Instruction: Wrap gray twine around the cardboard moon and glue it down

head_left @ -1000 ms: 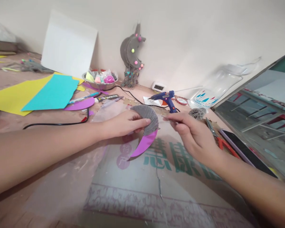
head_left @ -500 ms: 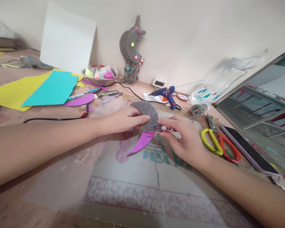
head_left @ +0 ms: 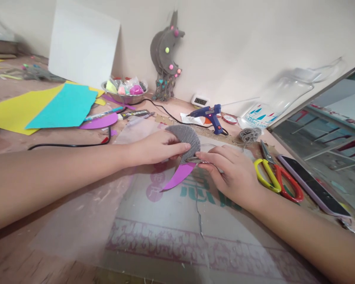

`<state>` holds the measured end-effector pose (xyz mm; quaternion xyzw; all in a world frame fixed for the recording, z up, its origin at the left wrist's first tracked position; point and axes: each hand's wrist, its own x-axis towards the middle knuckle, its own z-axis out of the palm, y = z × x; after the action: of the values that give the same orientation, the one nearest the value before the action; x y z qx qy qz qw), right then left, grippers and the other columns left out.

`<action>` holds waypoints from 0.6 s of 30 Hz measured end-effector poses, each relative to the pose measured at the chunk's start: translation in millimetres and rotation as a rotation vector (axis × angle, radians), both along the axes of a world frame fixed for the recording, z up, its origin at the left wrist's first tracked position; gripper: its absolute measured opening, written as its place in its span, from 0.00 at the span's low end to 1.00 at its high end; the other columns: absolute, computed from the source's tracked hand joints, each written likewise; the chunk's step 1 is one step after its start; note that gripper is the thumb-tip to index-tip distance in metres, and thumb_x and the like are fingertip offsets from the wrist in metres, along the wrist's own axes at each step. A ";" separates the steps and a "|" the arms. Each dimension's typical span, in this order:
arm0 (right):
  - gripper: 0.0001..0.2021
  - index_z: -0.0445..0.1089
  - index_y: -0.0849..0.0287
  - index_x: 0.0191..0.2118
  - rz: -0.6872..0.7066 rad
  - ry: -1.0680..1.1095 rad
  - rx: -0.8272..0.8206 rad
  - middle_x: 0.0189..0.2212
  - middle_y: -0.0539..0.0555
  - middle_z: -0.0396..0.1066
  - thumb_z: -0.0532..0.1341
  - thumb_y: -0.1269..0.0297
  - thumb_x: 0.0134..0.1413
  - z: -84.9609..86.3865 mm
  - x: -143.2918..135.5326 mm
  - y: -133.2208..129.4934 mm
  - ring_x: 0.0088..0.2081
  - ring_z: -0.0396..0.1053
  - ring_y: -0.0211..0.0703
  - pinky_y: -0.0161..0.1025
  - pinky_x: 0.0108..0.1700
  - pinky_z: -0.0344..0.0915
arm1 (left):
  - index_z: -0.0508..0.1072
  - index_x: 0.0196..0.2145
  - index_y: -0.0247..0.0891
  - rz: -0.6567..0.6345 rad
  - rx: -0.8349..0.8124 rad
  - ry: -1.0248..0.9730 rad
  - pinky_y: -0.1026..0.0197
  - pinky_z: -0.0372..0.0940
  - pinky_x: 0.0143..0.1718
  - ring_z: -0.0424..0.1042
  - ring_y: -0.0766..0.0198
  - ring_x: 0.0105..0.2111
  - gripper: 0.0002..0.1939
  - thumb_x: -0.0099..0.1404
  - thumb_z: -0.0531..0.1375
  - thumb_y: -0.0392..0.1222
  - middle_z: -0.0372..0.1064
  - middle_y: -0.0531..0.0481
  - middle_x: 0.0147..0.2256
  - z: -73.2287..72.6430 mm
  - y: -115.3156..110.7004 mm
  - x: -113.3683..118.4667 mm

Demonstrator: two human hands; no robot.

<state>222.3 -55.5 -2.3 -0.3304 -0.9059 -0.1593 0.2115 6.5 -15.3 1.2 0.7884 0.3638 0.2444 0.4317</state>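
Above a translucent printed sheet (head_left: 154, 236), my left hand (head_left: 162, 148) pinches a crescent (head_left: 186, 138) between thumb and fingers. Grey yarn covers the crescent's upper part, while its lower tip (head_left: 179, 176) is bare purple. My right hand (head_left: 225, 167) is at the crescent's right edge, closed on a small, thin metallic tool (head_left: 195, 160). The tool's end lies against the yarn where the grey meets the purple. A strand of grey yarn (head_left: 199, 217) hangs or lies below the crescent.
Behind my hands are a blue glue gun (head_left: 210, 115), a grey yarn ball (head_left: 250, 135) and a bowl (head_left: 124, 96) of colourful pieces. Scissors (head_left: 278, 177) and a phone (head_left: 313, 184) lie right. Coloured sheets (head_left: 62, 106) lie left; a decorated grey moon (head_left: 167, 51) stands against the wall.
The tool's tip now shows farther left over the yarn at the purple boundary. My left hand keeps its hold. The whole view has shifted slightly.
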 end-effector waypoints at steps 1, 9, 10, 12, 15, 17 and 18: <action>0.09 0.67 0.59 0.42 0.000 -0.010 0.007 0.30 0.54 0.68 0.55 0.65 0.56 0.2 -0.2 0.0 0.31 0.64 0.41 0.39 0.33 0.60 | 0.65 0.17 0.34 -0.001 0.014 0.000 0.67 0.52 0.18 0.57 0.73 0.14 0.20 0.61 0.51 0.49 0.58 0.55 0.13 0.0 0.1 0.1; 0.09 0.67 0.60 0.42 -0.011 -0.059 0.053 0.30 0.55 0.68 0.55 0.65 0.56 0.2 -0.6 -1.0 0.32 0.62 0.42 0.40 0.33 0.59 | 0.65 0.17 0.34 -0.010 0.051 -0.004 0.67 0.52 0.18 0.56 0.73 0.14 0.20 0.61 0.51 0.48 0.59 0.55 0.13 -0.6 1.2 0.6; 0.10 0.67 0.60 0.43 -0.012 -0.063 0.058 0.29 0.55 0.68 0.55 0.66 0.56 0.2 -0.6 -1.0 0.32 0.62 0.42 0.40 0.33 0.59 | 0.65 0.17 0.34 -0.009 0.047 0.000 0.67 0.51 0.17 0.56 0.73 0.14 0.20 0.61 0.51 0.48 0.59 0.55 0.13 -0.6 1.2 0.5; 0.10 0.66 0.60 0.43 -0.010 -0.078 0.065 0.29 0.54 0.67 0.55 0.66 0.56 0.3 -0.8 -1.3 0.31 0.62 0.42 0.40 0.33 0.59 | 0.65 0.17 0.34 -0.004 0.041 0.015 0.67 0.52 0.17 0.56 0.73 0.14 0.20 0.61 0.51 0.49 0.58 0.55 0.13 -0.8 1.2 0.4; 0.10 0.67 0.61 0.43 -0.014 -0.105 0.076 0.29 0.54 0.67 0.55 0.66 0.56 0.8 -1.3 -2.0 0.31 0.61 0.42 0.39 0.33 0.58 | 0.66 0.17 0.34 -0.003 0.048 0.032 0.67 0.51 0.17 0.56 0.73 0.14 0.20 0.61 0.51 0.49 0.58 0.55 0.12 -1.4 1.6 0.0; 0.10 0.67 0.61 0.43 -0.023 -0.121 0.085 0.28 0.54 0.66 0.55 0.66 0.56 1.1 -1.8 -2.5 0.31 0.61 0.42 0.39 0.33 0.58 | 0.66 0.17 0.34 -0.006 0.068 0.041 0.67 0.51 0.17 0.56 0.73 0.14 0.21 0.60 0.51 0.50 0.59 0.54 0.12 -2.0 2.2 -0.2; 0.10 0.67 0.61 0.43 -0.028 -0.128 0.090 0.28 0.54 0.66 0.55 0.66 0.56 1.1 -2.0 -2.8 0.31 0.61 0.42 0.39 0.33 0.58 | 0.67 0.17 0.34 -0.005 0.080 0.047 0.68 0.50 0.17 0.56 0.73 0.14 0.21 0.60 0.51 0.50 0.59 0.54 0.12 -2.2 2.5 -0.3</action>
<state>220.3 -58.3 -1.1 -0.3224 -0.9047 -0.2236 0.1658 6.2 -12.9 -1.0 0.8116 0.3617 0.2390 0.3916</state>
